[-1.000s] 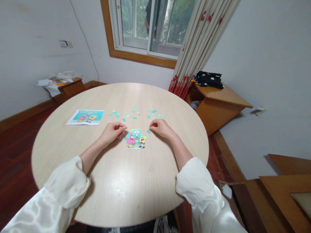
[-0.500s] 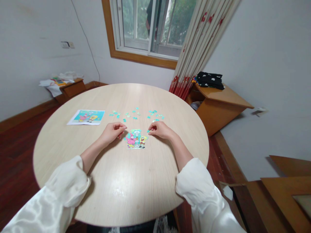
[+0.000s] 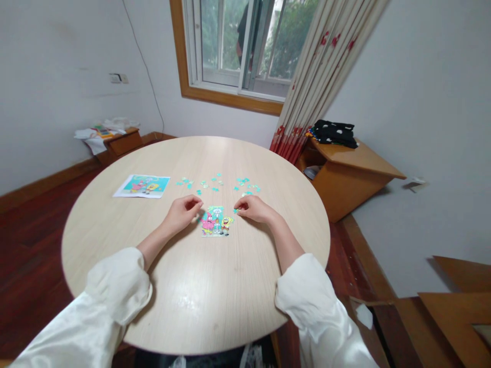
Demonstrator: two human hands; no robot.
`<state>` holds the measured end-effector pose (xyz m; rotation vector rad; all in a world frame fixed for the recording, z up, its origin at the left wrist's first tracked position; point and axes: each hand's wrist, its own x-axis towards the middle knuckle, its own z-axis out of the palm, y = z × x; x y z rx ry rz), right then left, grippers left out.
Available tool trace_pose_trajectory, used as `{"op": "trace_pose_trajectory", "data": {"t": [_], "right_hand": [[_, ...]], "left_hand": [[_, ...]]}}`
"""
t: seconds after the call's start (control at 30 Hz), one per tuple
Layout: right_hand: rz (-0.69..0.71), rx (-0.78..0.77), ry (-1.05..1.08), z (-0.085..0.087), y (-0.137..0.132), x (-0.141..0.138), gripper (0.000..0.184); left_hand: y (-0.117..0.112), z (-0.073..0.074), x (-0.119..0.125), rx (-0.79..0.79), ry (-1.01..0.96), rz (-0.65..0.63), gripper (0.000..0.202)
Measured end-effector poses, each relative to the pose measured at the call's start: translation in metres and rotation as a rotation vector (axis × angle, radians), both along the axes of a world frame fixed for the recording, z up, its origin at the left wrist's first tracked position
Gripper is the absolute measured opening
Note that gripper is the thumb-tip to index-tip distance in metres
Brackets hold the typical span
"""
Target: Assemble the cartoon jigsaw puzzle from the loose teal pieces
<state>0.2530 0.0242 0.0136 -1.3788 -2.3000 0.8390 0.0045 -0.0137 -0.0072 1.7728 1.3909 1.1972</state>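
A partly built cartoon jigsaw point(image 3: 216, 221) lies in the middle of a round pale wooden table point(image 3: 199, 291). My left hand point(image 3: 182, 212) rests curled at the puzzle's left edge, fingers pinched together; what they hold is hidden. My right hand point(image 3: 253, 208) sits at the puzzle's upper right corner, fingertips pinched on a small teal puzzle piece point(image 3: 235, 210). Several loose teal pieces point(image 3: 218, 183) are scattered just beyond both hands. A printed reference picture point(image 3: 142, 186) lies flat to the left.
A low wooden cabinet point(image 3: 347, 174) with dark folded cloth point(image 3: 333, 132) on it stands right of the table, beside a curtain point(image 3: 314, 76). A small stand point(image 3: 115, 140) with papers is at the back left. Wooden boards point(image 3: 456, 306) lie on the floor at right.
My right hand has drawn slightly back toward the puzzle's upper right corner. The left hand has hardly moved. My head has shifted, so the whole scene sits a little to the right.
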Motion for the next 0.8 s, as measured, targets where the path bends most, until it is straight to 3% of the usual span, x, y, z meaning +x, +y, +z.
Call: {"op": "trace_pose_trajectory", "data": {"t": [0.1, 0.17, 0.3, 0.4, 0.53, 0.8], "right_hand": [[0.022, 0.020, -0.015, -0.001, 0.001, 0.000, 0.020], [0.033, 0.027, -0.020, -0.002, 0.001, 0.000, 0.021], [0.040, 0.030, -0.017, -0.004, 0.003, 0.000, 0.023], [0.039, 0.038, -0.003, -0.005, 0.004, 0.000, 0.024], [0.034, 0.050, -0.006, -0.006, 0.004, 0.000, 0.025], [0.026, 0.095, -0.029, -0.004, 0.003, -0.001, 0.024]], "left_hand": [[-0.004, -0.004, 0.011, 0.164, 0.196, 0.000, 0.022], [-0.009, -0.007, 0.023, 0.187, 0.350, 0.004, 0.029], [-0.022, -0.007, 0.051, 0.061, 0.701, 0.033, 0.056], [-0.029, -0.003, 0.065, -0.037, 0.873, 0.010, 0.064], [-0.029, -0.002, 0.069, -0.136, 0.987, -0.019, 0.066], [-0.021, -0.006, 0.064, -0.153, 1.007, -0.015, 0.066]]}}
